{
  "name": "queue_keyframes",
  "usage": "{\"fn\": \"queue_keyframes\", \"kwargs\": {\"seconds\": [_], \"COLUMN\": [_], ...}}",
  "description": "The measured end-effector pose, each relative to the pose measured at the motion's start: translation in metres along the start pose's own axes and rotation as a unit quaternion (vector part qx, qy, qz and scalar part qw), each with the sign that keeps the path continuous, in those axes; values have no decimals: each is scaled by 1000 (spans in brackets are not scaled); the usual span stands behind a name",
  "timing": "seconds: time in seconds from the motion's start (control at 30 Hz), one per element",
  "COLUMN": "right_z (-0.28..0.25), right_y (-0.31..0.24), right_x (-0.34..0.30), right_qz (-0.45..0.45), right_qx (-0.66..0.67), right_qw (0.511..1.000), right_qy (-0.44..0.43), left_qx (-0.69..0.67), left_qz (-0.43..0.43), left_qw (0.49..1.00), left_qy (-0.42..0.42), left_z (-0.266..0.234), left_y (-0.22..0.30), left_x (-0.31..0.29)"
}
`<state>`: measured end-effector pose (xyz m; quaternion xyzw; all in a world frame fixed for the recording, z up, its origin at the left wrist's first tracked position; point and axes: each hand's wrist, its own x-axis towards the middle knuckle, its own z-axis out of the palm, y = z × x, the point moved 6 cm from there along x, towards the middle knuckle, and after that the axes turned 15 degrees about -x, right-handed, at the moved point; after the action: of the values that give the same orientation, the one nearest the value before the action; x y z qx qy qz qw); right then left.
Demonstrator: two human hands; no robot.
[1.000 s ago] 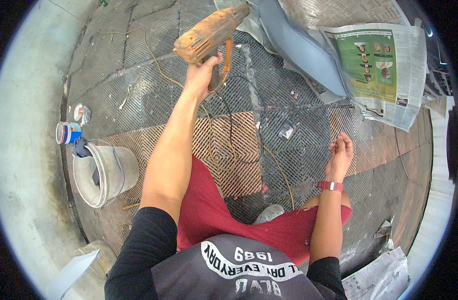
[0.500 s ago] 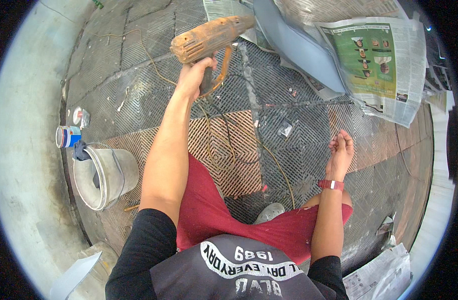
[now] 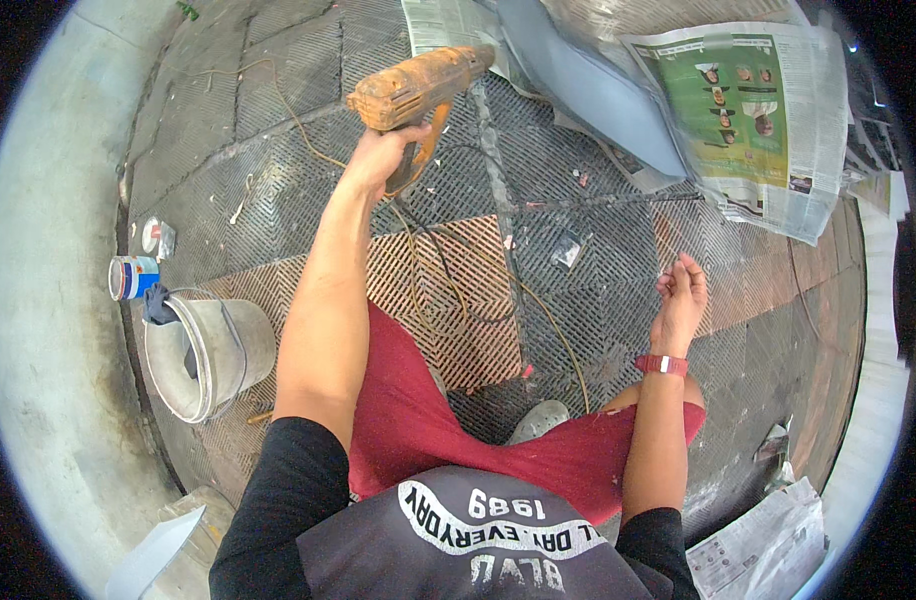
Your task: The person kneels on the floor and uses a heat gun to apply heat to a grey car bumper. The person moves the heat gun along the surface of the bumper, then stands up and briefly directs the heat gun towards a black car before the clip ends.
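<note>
My left hand is wrapped round the handle of a worn orange heat gun, held out over the floor at arm's length. Its nozzle points right, toward a smooth grey-blue curved panel, with a visible gap between them. Newspaper sheets lie along the panel's right side and behind it. My right hand, with a red watch on the wrist, hovers above the right knee. Its fingers are curled together, and nothing shows in them.
A white bucket with a dark cloth on its rim stands at left, beside a small blue-and-white can. A cable trails across the ribbed floor mats. More newspaper lies at lower right. A pale wall borders the left.
The heat gun and my left hand have come slightly nearer to me, and the nozzle has drawn back a little from the panel. My right hand stays nearly still.
</note>
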<state>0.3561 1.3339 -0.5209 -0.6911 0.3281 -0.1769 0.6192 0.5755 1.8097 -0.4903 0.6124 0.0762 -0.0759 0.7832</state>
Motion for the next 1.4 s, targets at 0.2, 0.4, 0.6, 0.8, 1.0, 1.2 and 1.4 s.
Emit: {"fn": "queue_keyframes", "kwargs": {"seconds": [0.2,0.4,0.6,0.8,1.0,1.2,1.4], "right_z": [0,-1,-2,-5,-4,-10,-17], "right_y": [0,0,-3,-4,-3,-6,-5], "right_x": [0,1,-3,-2,-1,-4,-3], "right_qz": [-8,-6,-4,-9,-12,-9,-10], "right_qx": [2,3,-1,-2,7,4,11], "right_qw": [1000,1000,1000,1000,1000,1000,1000], "right_qy": [-6,4,1,-2,-5,9,10], "left_qx": [19,69,11,7,61,88,105], "left_qz": [-48,-33,37,50,59,28,63], "left_qw": [993,984,993,989,978,964,941], "left_qy": [-110,-163,-110,-136,-193,-250,-316], "left_z": [8,41,35,61,105,152,189], "left_y": [5,13,20,16,-2,-26,-66], "left_x": [-20,-38,-33,-40,-42,-49,-52]}}
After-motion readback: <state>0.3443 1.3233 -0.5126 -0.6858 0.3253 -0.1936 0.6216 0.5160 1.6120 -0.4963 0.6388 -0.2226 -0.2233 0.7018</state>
